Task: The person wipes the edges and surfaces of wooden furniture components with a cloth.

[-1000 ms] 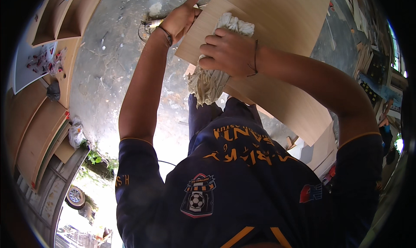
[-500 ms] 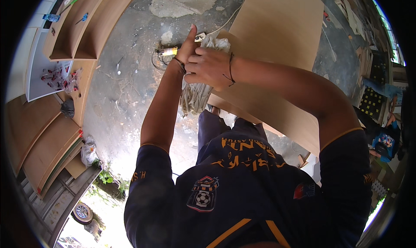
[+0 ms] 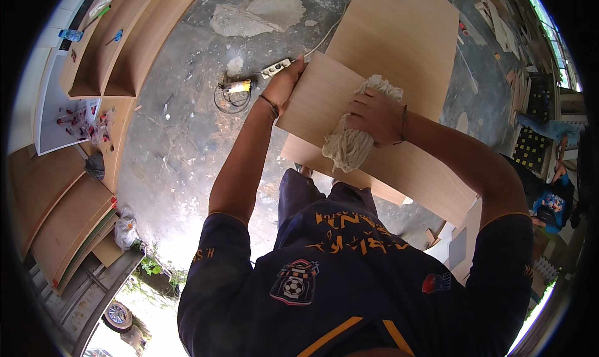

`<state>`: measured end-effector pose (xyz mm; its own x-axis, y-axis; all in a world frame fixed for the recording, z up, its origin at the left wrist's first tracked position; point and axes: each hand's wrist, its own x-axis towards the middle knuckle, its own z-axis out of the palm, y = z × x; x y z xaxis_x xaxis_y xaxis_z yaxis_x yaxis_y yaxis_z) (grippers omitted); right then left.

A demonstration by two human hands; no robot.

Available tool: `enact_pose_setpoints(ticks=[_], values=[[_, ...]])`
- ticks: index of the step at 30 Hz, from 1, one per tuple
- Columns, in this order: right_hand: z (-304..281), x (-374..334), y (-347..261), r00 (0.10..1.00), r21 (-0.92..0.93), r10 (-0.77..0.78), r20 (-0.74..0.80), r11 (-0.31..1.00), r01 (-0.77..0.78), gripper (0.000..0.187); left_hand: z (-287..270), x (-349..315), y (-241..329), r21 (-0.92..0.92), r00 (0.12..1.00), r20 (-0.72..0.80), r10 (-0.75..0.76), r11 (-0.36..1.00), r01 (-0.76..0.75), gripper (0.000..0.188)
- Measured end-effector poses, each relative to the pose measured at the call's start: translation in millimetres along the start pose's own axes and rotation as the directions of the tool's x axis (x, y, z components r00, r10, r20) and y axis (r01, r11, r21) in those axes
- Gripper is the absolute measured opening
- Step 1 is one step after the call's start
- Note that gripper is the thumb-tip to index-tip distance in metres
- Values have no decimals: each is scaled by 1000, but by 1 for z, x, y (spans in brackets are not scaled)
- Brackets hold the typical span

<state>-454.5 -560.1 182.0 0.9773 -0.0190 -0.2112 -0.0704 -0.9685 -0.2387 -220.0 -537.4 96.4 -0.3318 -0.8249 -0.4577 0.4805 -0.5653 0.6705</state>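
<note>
A light wood board (image 3: 324, 92) lies crosswise in front of me. My left hand (image 3: 287, 87) grips its left end, the palm along the edge and some of the fingers hidden. On the board's upper face my right hand (image 3: 378, 116) presses a bunched cream rag (image 3: 349, 146), its fingers curled over the cloth. The rag spills out above and below that hand. Under and beyond this piece is a larger wood panel (image 3: 399, 39).
A yellow corded power tool (image 3: 238, 87) and a white power strip (image 3: 276, 68) lie on the stained concrete floor left of the board. Wooden shelving (image 3: 134, 51) stands at far left. Another person (image 3: 554, 198) is at the far right, near stacked boards.
My right hand and the rag have moved right, from beside my left hand to farther along the board. The board's left end, covered before, now shows. My left hand has shifted slightly right and down.
</note>
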Motion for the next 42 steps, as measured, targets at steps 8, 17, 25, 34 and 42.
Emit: enact_pose_setpoints(ticks=[8, 17, 25, 34, 42], values=[[-4, 61, 21, 974, -28, -165, -157, 986, 162, 51, -5, -6, -1, -166, 988, 153, -30, 985, 56, 68], [-11, 119, 33, 939, -103, -275, -205, 961, 258, 48, -25, -10, 14, -92, 997, -79, -12, 996, 5, 69], [-66, 24, 19, 792, -20, 156, -591, 978, -208, 43, -67, 12, -8, -175, 996, -68, -55, 984, 43, 78], [-22, -344, -165, -712, 811, 679, -181, 513, 283, 48, -143, -6, -126, 20, 909, -327, 261, 963, -269, 59], [204, -433, -313, -882, 594, 21, 471, 731, 335, 51, -194, -5, -181, 933, 862, -31, 507, 323, -157, 47]])
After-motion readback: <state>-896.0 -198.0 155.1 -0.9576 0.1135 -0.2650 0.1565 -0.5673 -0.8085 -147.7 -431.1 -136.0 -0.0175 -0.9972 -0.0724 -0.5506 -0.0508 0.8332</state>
